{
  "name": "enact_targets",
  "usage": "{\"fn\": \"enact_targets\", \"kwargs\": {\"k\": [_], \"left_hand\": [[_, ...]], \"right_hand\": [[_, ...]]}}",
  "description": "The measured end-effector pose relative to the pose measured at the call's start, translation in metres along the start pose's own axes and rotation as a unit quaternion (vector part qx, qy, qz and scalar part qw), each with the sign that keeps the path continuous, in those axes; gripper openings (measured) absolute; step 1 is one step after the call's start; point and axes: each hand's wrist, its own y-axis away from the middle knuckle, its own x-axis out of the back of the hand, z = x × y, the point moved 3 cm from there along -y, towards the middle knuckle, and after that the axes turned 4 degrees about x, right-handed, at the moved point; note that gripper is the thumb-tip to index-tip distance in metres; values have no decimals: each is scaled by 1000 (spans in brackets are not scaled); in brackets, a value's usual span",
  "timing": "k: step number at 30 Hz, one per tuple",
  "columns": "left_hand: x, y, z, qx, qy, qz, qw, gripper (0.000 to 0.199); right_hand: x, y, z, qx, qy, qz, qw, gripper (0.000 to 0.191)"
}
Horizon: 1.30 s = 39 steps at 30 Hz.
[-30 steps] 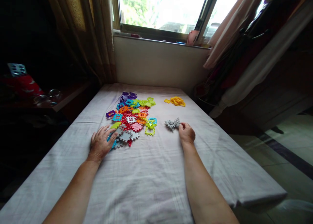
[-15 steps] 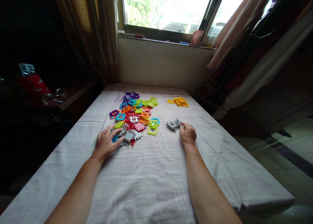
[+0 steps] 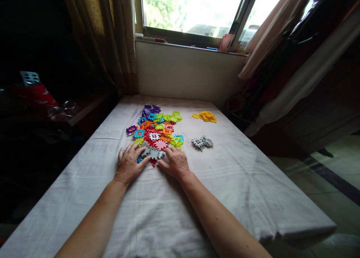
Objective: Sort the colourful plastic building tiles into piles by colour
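Observation:
Toothed plastic pieces of several colours lie in a mixed heap, with purple pieces [image 3: 151, 110] at its far end and a pink piece [image 3: 161, 144] nearer. Fingers apart, my left hand [image 3: 131, 163] rests at the heap's near left edge, touching grey pieces [image 3: 152, 153]. At the near right edge, my right hand [image 3: 176, 162] has its fingers spread against the same grey pieces. A separate small pile of grey pieces [image 3: 201, 142] lies right of the heap. Farther back on the right is a pile of yellow pieces [image 3: 207, 116].
A pale cloth covers the table [image 3: 239, 183]. Beyond it are a wall and a window [image 3: 191, 10]. A side table at the left bears a red container [image 3: 38, 96] and glasses [image 3: 69, 106]. Clothes [image 3: 295, 78] hang at the right.
My right hand has left the small grey pile and moved left to the heap, its fingers now spread. My left hand has shifted slightly right, along with some grey pieces.

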Motion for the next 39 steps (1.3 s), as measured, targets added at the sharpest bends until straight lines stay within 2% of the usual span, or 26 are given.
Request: {"fn": "enact_targets", "kwargs": {"k": [3,7,17,20,23,26,30,34,37,39], "left_hand": [[-2,0,6,6,-12,19,1000,36],[-3,-1,10,-1,-14,37,999,31],[-6,-2,9,8,-21,14,1000,43],[-6,-2,9,12,-25,10,1000,42],[-5,-2,8,16,-22,12,1000,40],[-6,-2,7,16,-15,13,1000,40],[-7,-2,5,13,-6,5,1000,40],[-9,-2,6,-9,19,2,1000,40],[-7,-4,5,-30,59,10,998,44],[-3,-6,1,-27,92,30,995,47]], "right_hand": [[-3,-5,-9,-19,16,-21,999,44],[-4,-8,-9,-25,14,-24,999,41],[1,0,2,-38,6,-42,998,33],[2,-2,0,-41,14,-54,998,28],[8,0,7,-45,3,-45,998,31],[17,4,27,-57,-11,-4,998,30],[29,9,68,-108,-2,83,991,21],[38,13,111,-228,37,141,963,26],[42,18,136,-322,59,150,933,32],[44,20,147,-359,59,154,919,34]]}}
